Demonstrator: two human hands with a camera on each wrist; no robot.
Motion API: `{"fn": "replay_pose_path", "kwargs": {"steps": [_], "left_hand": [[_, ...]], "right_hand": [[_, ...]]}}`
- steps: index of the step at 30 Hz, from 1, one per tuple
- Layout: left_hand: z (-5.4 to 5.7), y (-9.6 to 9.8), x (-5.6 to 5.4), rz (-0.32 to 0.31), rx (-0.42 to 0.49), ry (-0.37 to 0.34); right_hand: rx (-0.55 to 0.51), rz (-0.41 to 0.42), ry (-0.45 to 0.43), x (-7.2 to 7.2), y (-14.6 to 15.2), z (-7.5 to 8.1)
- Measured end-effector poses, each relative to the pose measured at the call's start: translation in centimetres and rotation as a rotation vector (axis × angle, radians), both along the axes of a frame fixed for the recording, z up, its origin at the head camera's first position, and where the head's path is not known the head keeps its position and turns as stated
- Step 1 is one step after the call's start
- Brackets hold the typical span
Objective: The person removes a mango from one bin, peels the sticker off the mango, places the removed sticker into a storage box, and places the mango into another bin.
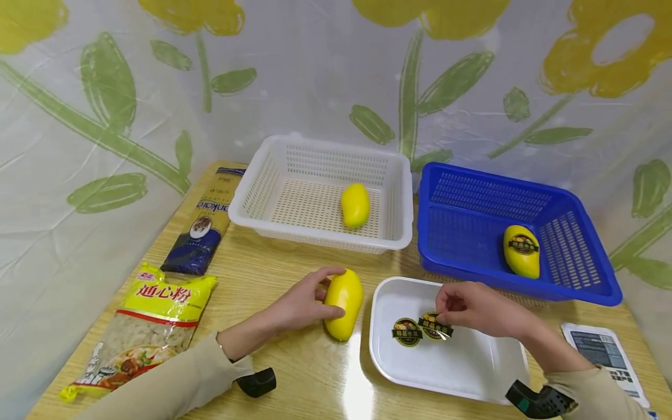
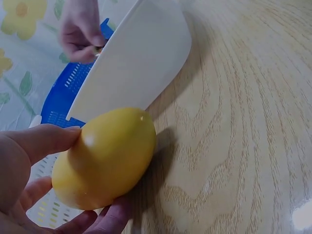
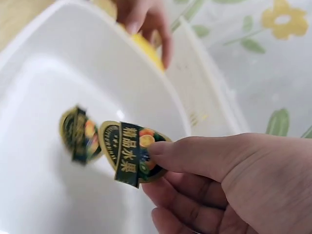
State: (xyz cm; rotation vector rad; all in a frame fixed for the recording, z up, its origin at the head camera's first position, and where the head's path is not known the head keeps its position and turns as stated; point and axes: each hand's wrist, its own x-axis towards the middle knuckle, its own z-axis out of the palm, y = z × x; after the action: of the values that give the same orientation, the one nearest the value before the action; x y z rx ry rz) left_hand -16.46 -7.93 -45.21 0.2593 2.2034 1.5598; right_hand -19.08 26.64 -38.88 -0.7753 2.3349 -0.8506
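Note:
My left hand (image 1: 301, 300) grips a plain yellow mango (image 1: 344, 303) on the wooden table, thumb on one side and fingers round the other. Over the white tray (image 1: 462, 373), my right hand (image 1: 480, 309) pinches a black-and-gold fruit sticker (image 3: 134, 153) between thumb and fingers. A second fruit sticker (image 1: 406, 332) lies in the tray, just left of the pinched one. The left wrist view shows the mango (image 2: 107, 156) from close by, with no sticker on the side that shows.
Behind stand a white basket (image 1: 320, 230) holding a bare mango (image 1: 355, 205) and a blue basket (image 1: 462, 271) holding a stickered mango (image 1: 521, 251). Pasta bags (image 1: 152, 326) lie at the left. A white labelled packet (image 1: 606, 356) lies at the right.

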Motion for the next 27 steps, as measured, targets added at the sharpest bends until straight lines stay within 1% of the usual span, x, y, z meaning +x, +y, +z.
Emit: {"fn": "replay_pose_path", "kwargs": {"steps": [4,7,12,16,20,27], "left_hand": [[0.2,-0.1,0.1,0.007,-0.007,-0.015],[0.2,-0.1,0.1,0.001,-0.003,-0.018],[0.1,-0.1,0.0,-0.009,0.003,-0.012],[0.0,-0.1,-0.1,-0.014,0.006,-0.015],[0.1,-0.1,-0.1,-0.012,0.004,-0.024],[0.2,0.0,-0.1,-0.003,-0.017,-0.030]], "right_hand": [[0.040,0.028,-0.009,-0.6,0.5,-1.3],[0.052,0.045,-0.010,-0.8,0.6,-1.9],[0.060,0.056,-0.002,-1.0,0.8,-2.4],[0.052,0.041,-0.027,-1.0,1.2,-2.8],[0.047,0.027,-0.040,-0.9,1.3,-3.1],[0.061,0.033,-0.037,-1.0,1.3,-3.5]]}}
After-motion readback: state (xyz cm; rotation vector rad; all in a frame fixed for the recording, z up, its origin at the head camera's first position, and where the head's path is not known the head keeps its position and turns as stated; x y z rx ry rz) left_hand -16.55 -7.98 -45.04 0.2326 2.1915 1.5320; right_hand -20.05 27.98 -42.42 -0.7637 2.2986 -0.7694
